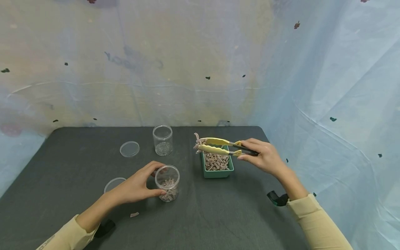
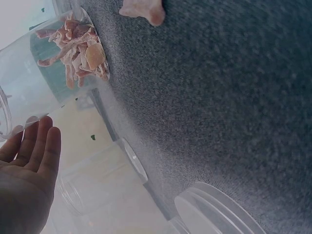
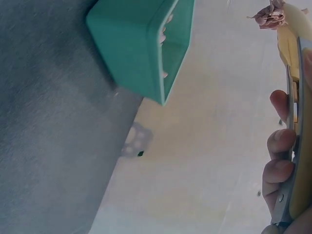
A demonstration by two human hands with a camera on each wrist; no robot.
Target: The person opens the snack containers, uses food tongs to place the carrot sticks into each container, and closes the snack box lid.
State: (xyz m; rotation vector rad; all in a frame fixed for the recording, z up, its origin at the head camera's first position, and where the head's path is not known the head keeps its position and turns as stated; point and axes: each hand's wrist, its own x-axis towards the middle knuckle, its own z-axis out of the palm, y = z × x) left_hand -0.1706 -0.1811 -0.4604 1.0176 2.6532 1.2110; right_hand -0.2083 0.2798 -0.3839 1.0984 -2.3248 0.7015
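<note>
My left hand [image 1: 137,185] holds a clear plastic jar [image 1: 167,177], thumb at its near side and fingers at the far side. Pale brownish dried strips [image 2: 75,51] fill the jar's lower part. Yellow-tipped tongs [image 1: 215,150] are gripped by my right hand [image 1: 260,156] and pinch a small clump of the same strips [image 1: 199,143]. This clump hangs above the left rim of a green rectangular tub [image 1: 216,174], which contains many more strips. In the right wrist view, fingers [image 3: 280,141] curl round the tongs' handle.
A second clear jar [image 1: 163,140] stands behind the held one. One clear lid [image 1: 129,149] lies to its left, another [image 1: 114,183] partly behind my left hand. A single loose strip [image 1: 134,215] lies on the dark tabletop [image 1: 200,222]. A pale sheet hangs behind.
</note>
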